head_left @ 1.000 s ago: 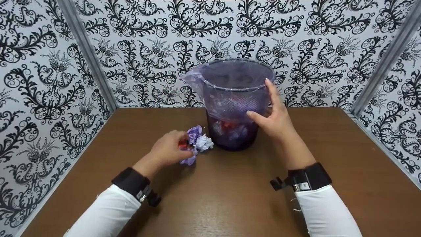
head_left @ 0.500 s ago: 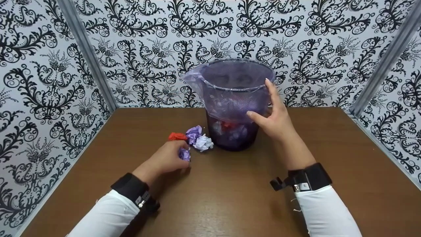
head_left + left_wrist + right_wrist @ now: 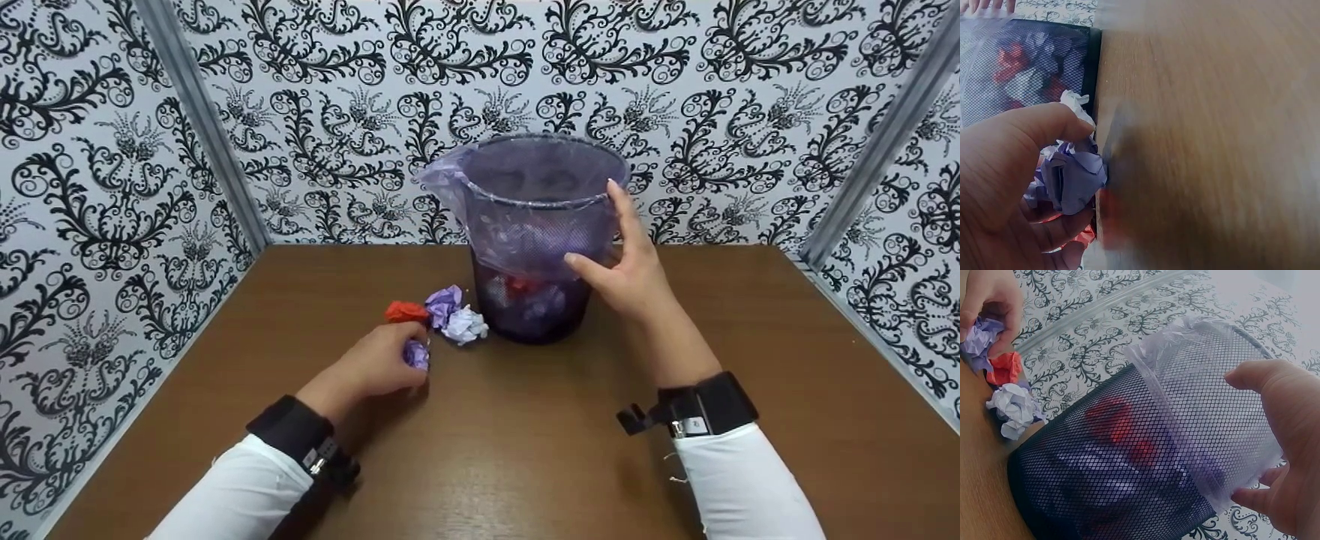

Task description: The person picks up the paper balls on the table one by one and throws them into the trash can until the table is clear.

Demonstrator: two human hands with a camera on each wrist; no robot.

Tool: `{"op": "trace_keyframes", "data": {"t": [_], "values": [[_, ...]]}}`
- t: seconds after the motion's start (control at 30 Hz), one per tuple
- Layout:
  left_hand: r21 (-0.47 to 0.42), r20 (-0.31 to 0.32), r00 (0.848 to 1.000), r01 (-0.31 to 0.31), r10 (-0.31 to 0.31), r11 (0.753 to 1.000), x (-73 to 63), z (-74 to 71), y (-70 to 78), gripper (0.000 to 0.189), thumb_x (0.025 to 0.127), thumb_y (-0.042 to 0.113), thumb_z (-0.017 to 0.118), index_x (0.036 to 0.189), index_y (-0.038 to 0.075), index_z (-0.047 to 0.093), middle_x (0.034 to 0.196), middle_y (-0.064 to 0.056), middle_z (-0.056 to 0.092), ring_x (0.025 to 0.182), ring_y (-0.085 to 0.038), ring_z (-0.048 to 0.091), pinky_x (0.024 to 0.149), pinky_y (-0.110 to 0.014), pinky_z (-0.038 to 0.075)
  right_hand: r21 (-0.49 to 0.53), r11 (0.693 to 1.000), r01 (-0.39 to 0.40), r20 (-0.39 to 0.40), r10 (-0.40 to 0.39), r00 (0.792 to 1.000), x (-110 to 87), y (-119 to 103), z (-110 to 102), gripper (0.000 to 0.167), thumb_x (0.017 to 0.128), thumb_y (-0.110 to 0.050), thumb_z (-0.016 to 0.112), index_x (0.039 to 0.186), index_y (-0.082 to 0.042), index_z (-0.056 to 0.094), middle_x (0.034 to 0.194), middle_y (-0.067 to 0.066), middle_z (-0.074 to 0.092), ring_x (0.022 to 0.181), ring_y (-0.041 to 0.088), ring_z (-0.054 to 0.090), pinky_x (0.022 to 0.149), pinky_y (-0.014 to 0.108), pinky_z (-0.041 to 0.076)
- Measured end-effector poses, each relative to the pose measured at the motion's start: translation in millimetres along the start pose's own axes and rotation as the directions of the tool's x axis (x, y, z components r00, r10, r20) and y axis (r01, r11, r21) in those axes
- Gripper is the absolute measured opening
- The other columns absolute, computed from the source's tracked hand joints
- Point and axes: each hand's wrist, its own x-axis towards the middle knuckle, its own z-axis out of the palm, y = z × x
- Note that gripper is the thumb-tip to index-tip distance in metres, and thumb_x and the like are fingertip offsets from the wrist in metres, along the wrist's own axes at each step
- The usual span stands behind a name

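Observation:
In the head view my left hand (image 3: 371, 365) grips a crumpled purple paper ball (image 3: 1075, 177) low over the table, left of the bin. Thumb and fingers curl round the paper in the left wrist view. My right hand (image 3: 634, 274) holds the right side of a black mesh wastebasket (image 3: 487, 296), thumb on its front and a fingertip at the rim. A translucent purple bin liner (image 3: 495, 232) is folded over that rim. Between left hand and bin lie a red paper ball (image 3: 406, 311), a second purple paper ball (image 3: 442, 303) and a white paper ball (image 3: 465, 325).
Red, white and purple crumpled papers (image 3: 1109, 419) show through the mesh inside the bin. The brown wooden table (image 3: 510, 450) runs back to patterned wall panels (image 3: 337, 112) behind and at both sides. A corner of the liner (image 3: 442, 176) sticks out leftward.
My left hand has put the red ball down behind it and now grips the nearer purple ball, drawn slightly left and toward me. The right hand and bin stay as before.

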Motion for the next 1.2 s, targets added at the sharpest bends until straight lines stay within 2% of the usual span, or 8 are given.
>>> {"op": "trace_keyframes", "data": {"t": [0.2, 0.33, 0.47, 0.63, 0.8, 0.93, 1.1, 1.2], "values": [[-0.082, -0.092, 0.995, -0.035, 0.027, 0.996, 1.6, -16.5, 5.5, 0.042, 0.073, 0.022, 0.08, 0.112, 0.019, 0.067, 0.1, -0.001, 0.068, 0.087, -0.019, 0.063, 0.076, -0.033, 0.056, -0.006, 1.0, 0.006, -0.004, -0.006, 1.0, -1.1, 0, 0, 0.105, 0.082, -0.029, 0.087, 0.161, -0.044, 0.02, 0.164, 0.007, 0.032, 0.142, 0.031, 0.044, 0.111, 0.058, 0.048], [-0.247, -0.153, 0.988, -0.039, 0.001, 0.968, 9.3, -41.9, 19.7, 0.044, 0.079, 0.019, 0.081, 0.12, 0.019, 0.064, 0.11, -0.003, 0.066, 0.093, -0.022, 0.066, 0.075, -0.034, 0.061, -0.003, 1.0, -0.006, -0.006, 0.006, 1.0, -0.9, 1, 0, 0.104, 0.083, -0.029, 0.087, 0.161, -0.045, 0.02, 0.164, 0.006, 0.031, 0.141, 0.031, 0.046, 0.111, 0.057, 0.049], [-0.31, -0.249, 0.968, -0.06, -0.02, 0.949, 21.0, -72.0, 40.6, 0.046, 0.087, 0.02, 0.078, 0.13, 0.017, 0.061, 0.119, -0.007, 0.064, 0.095, -0.024, 0.067, 0.073, -0.032, 0.063, 0.01, 1.0, -0.006, -0.008, 0.006, 1.0, -0.7, 1, -1, 0.104, 0.083, -0.027, 0.086, 0.162, -0.043, 0.02, 0.165, 0.004, 0.03, 0.142, 0.029, 0.044, 0.112, 0.055, 0.048], [-0.314, -0.369, 0.929, -0.115, -0.01, 0.942, 33.8, -105.2, 69.3, 0.041, 0.091, 0.028, 0.075, 0.127, 0.016, 0.061, 0.112, -0.006, 0.064, 0.088, -0.024, 0.064, 0.071, -0.033, 0.061, 0.03, 1.0, 0.004, -0.006, -0.004, 1.0, -0.8, 0, 0, 0.105, 0.083, -0.026, 0.087, 0.163, -0.038, 0.019, 0.165, 0.004, 0.03, 0.144, 0.029, 0.042, 0.114, 0.057, 0.046], [-0.382, -0.4, 0.916, -0.138, -0.029, 0.914, 45.4, -128.5, 98.8, 0.042, 0.093, 0.029, 0.075, 0.129, 0.016, 0.059, 0.109, -0.007, 0.062, 0.089, -0.023, 0.064, 0.074, -0.031, 0.061, 0.037, 0.999, 0.002, -0.001, -0.002, 1.0, 0.2, 0, 1, 0.106, 0.082, -0.024, 0.087, 0.163, -0.038, 0.02, 0.163, 0.006, 0.032, 0.142, 0.031, 0.044, 0.112, 0.057, 0.047], [-0.442, -0.405, 0.913, -0.15, -0.047, 0.885, 56.4, -137.6, 123.5, 0.046, 0.094, 0.032, 0.075, 0.133, 0.018, 0.057, 0.117, -0.006, 0.063, 0.098, -0.02, 0.066, 0.082, -0.027, 0.061, 0.04, 0.999, 0.009, -0.001, -0.009, 1.0, 1.3, 1, 1, 0.105, 0.082, -0.023, 0.087, 0.163, -0.037, 0.021, 0.163, 0.008, 0.033, 0.141, 0.032, 0.045, 0.111, 0.057, 0.049], [-0.473, -0.442, 0.897, -0.242, 0.009, 0.847, 72.5, -136.0, 150.0, 0.044, 0.095, 0.025, 0.074, 0.135, 0.018, 0.057, 0.125, -0.006, 0.061, 0.106, -0.019, 0.064, 0.088, -0.026, 0.059, 0.048, 0.999, 0.015, -0.006, -0.015, 1.0, 1.7, 2, 2, 0.105, 0.082, -0.023, 0.087, 0.162, -0.039, 0.022, 0.161, 0.009, 0.035, 0.14, 0.032, 0.046, 0.11, 0.057, 0.049], [-0.451, -0.463, 0.885, -0.274, 0.04, 0.849, 83.0, -132.4, 163.2, 0.043, 0.095, 0.021, 0.074, 0.135, 0.02, 0.059, 0.127, -0.005, 0.059, 0.106, -0.019, 0.063, 0.088, -0.025, 0.058, 0.054, 0.999, 0.008, -0.007, -0.008, 1.0, 1.6, 2, 1, 0.105, 0.081, -0.023, 0.087, 0.161, -0.042, 0.022, 0.161, 0.008, 0.036, 0.138, 0.032, 0.048, 0.11, 0.057, 0.049]]}}
